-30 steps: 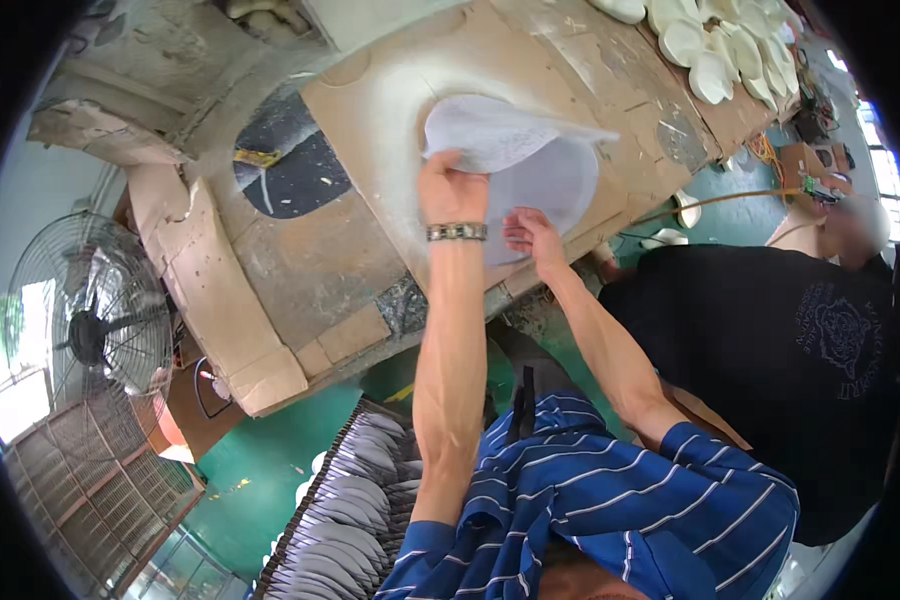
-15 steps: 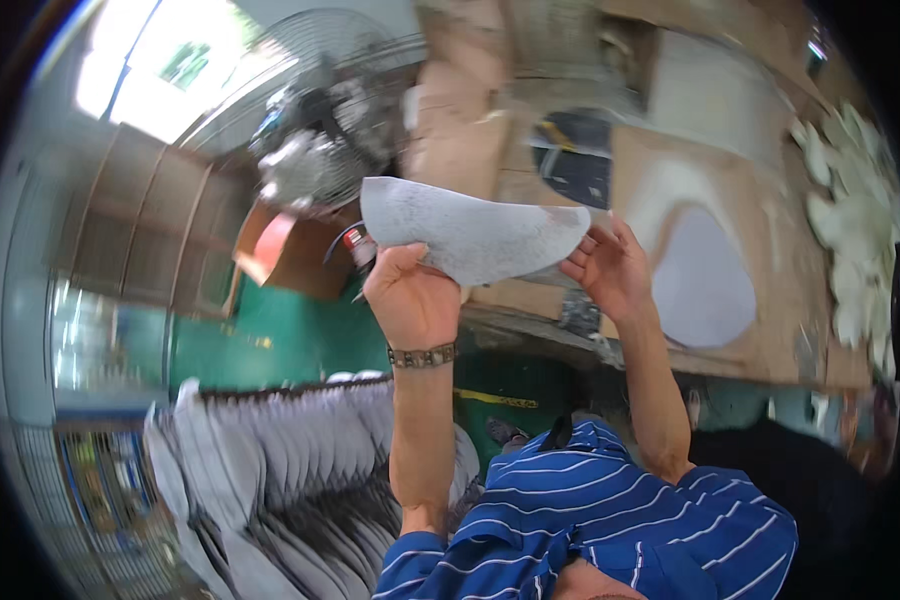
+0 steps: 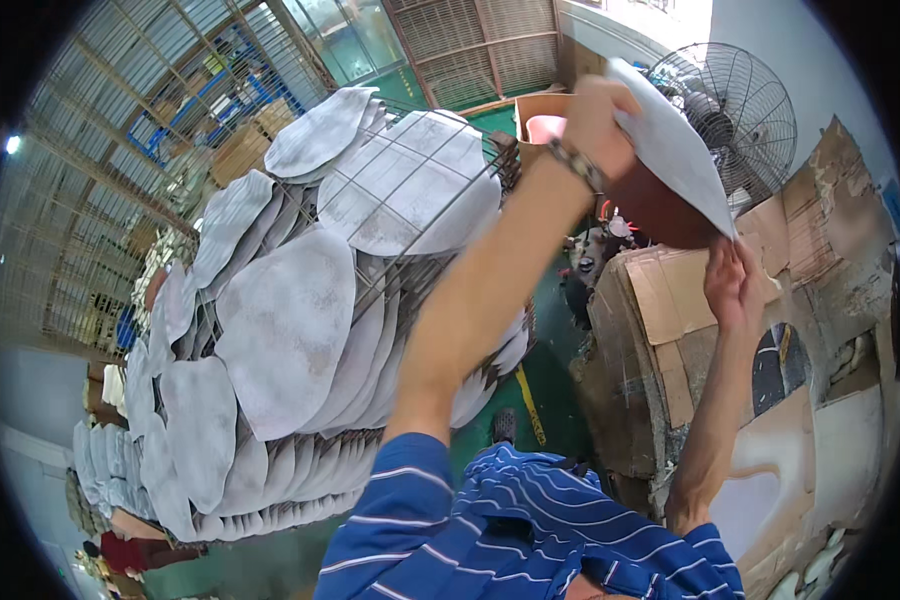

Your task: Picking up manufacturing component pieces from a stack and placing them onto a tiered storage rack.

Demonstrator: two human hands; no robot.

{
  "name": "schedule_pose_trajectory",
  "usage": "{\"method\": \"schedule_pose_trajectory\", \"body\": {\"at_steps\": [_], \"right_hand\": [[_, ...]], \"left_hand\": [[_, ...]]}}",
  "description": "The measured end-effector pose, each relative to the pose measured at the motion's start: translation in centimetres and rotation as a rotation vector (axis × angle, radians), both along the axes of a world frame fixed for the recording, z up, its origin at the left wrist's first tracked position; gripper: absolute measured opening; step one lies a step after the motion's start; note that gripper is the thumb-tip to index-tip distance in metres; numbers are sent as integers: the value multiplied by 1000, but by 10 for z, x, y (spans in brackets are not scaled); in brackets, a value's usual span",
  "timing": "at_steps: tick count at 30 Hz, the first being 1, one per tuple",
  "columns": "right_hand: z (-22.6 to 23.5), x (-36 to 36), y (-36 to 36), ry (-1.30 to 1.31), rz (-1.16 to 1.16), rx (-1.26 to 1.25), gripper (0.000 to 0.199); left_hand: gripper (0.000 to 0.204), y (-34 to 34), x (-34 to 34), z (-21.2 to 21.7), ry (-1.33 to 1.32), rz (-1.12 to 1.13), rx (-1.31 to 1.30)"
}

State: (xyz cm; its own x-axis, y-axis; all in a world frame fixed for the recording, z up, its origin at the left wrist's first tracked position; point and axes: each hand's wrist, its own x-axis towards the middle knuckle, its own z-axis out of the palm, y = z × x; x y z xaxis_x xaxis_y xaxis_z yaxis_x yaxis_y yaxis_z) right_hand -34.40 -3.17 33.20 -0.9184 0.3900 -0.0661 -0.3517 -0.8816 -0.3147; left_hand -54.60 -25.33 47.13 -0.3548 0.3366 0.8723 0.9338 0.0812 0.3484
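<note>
- On my feed the view has swung left: the rack (image 3: pixel 402 268) hung with grey-white sheets (image 3: pixel 285 330) now fills the left half, and the cardboard-topped table (image 3: pixel 670 300) has slid to the right side.
- I see the loose sheet (image 3: pixel 675 150) up in the air, seemingly beyond the table's far corner, in front of the fan (image 3: pixel 712 128); I cannot tell the depth between them.
- It is more steeply tilted than half a second ago, and a brown side shows beneath its grey face.
- I have the left hand (image 3: pixel 605 125) closed on its upper edge, slightly blurred, so I cannot make out each finger.
- The right hand (image 3: pixel 735 280) has changed most: its fingers were loosely spread by the tip, and now they pinch the lower corner.
- A pale sheet (image 3: pixel 748 512) remains on the table, near the side edge, partly behind the right forearm.
- I judge the lifting-off finished, with the piece under two-handed control and clear of its neighbour.
</note>
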Motion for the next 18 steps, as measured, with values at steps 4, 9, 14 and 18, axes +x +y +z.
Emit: {"method": "schedule_pose_trajectory", "body": {"at_steps": [4,9,14,18], "right_hand": [[64,-69,-41,275,155,84,21],[112,-127,-178,68,134,308,14],[79,-156,-267,-67,435,419,17],[73,-142,-318,-151,494,493,27]], "left_hand": [[18,-72,-64,84,101,153,-380],[18,-232,-192,97,-627,-158,-135],[37,-330,-186,5,-1354,-75,150],[66,-391,-173,-27,-1242,241,33]]}}
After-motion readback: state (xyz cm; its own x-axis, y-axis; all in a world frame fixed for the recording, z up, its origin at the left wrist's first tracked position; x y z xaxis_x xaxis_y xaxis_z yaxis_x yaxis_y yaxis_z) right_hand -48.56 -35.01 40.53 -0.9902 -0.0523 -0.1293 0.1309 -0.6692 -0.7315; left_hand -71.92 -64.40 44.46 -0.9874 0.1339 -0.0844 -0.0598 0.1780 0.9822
